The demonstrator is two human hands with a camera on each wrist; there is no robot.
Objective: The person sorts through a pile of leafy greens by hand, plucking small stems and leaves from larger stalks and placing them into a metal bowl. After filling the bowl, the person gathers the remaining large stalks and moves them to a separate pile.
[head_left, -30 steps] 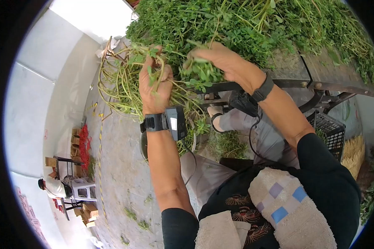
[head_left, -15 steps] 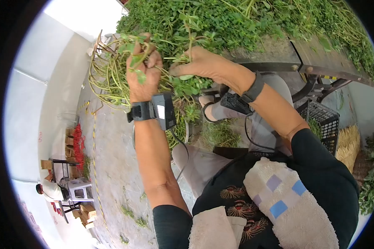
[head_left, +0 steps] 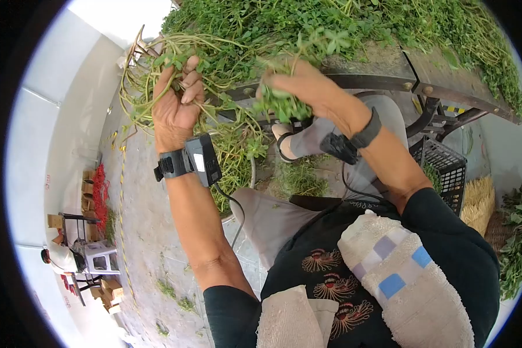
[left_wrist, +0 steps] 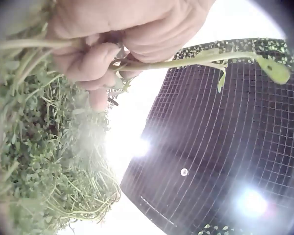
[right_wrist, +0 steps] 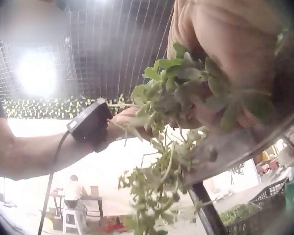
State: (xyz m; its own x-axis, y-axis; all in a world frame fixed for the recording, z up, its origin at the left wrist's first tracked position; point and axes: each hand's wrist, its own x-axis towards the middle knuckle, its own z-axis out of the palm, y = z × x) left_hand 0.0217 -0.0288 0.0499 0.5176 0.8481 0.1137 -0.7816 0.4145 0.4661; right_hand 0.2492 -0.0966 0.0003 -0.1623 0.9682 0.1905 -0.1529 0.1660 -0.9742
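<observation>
My left hand (head_left: 178, 103) is at the table's left end, its fingers curled round long, pale green stems (head_left: 134, 87) that trail out to the left. In the left wrist view, one thin stem with a spoon-shaped leaf (left_wrist: 274, 71) sticks out from those fingers. To the right, my right hand (head_left: 307, 87) grips a bunch of short leafy sprigs (head_left: 281, 104) near the table edge. In the right wrist view, these leaves (right_wrist: 179, 83) hide most of the fingers. A big heap of the same greens (head_left: 307, 29) covers the tabletop beyond both hands.
The dark-rimmed wooden table (head_left: 383, 64) curves across the front. Below it a round basin (head_left: 253, 174) holds more stems, and loose greens (head_left: 301, 177) lie by the foot. A black plastic crate (head_left: 449, 168) stands right. Far left, a person (head_left: 61, 259) sits near a white stool (head_left: 101, 258).
My hands came close together over the stems half a second ago, and are now apart. The left hand moved left with its stems; the right drew back right, holding leafy sprigs.
</observation>
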